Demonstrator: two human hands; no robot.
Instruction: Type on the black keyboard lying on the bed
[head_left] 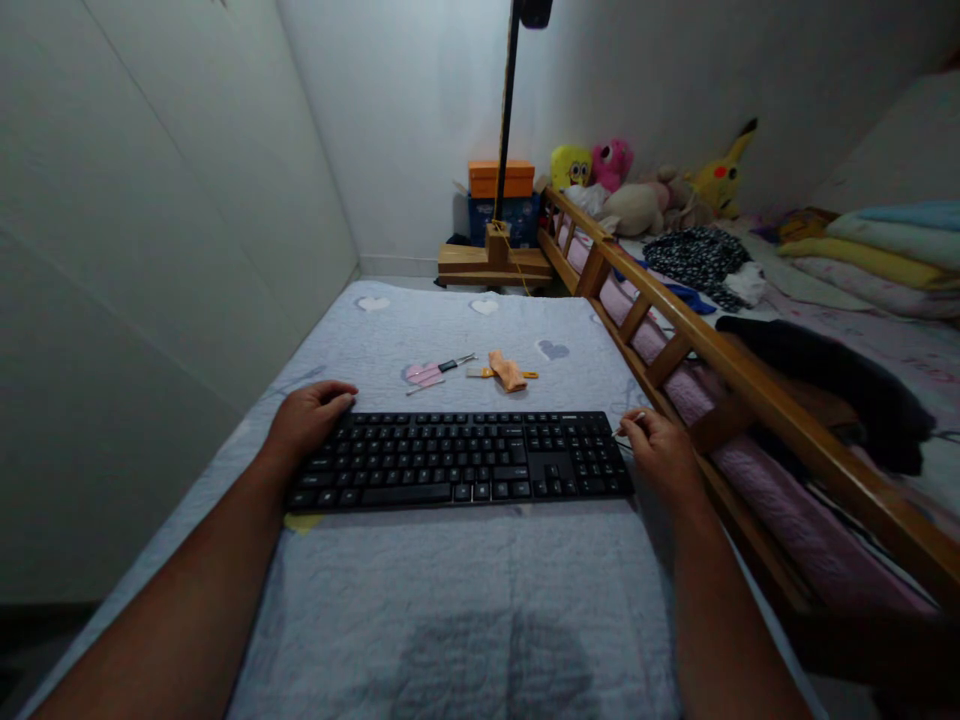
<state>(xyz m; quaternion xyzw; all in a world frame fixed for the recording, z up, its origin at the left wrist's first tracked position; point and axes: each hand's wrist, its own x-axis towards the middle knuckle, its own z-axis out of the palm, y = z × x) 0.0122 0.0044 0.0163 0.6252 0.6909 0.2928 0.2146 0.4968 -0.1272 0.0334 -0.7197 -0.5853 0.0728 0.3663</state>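
A black computer keyboard (450, 455) lies flat on the pale quilted sheet, its keys facing up. My left hand (309, 420) is closed against its far left end, thumb and fingers together at the corner. At the right end, my right hand (656, 450) pinches a thin pale stick (619, 433), which looks like a cotton swab, its tip by the keyboard's side edge. Beyond the keyboard lie another thin swab (425, 387), a slim metal tool with a dark grip (448, 366), and an orange cloth (508, 372) over a yellow-handled brush (530, 375).
A wooden bed rail (667, 315) runs along the right side, with clothes and plush toys (613, 163) behind it. A wooden stand with a black pole (507, 120) and an orange box (517, 180) are at the far end. A pale wall (150, 250) borders the left.
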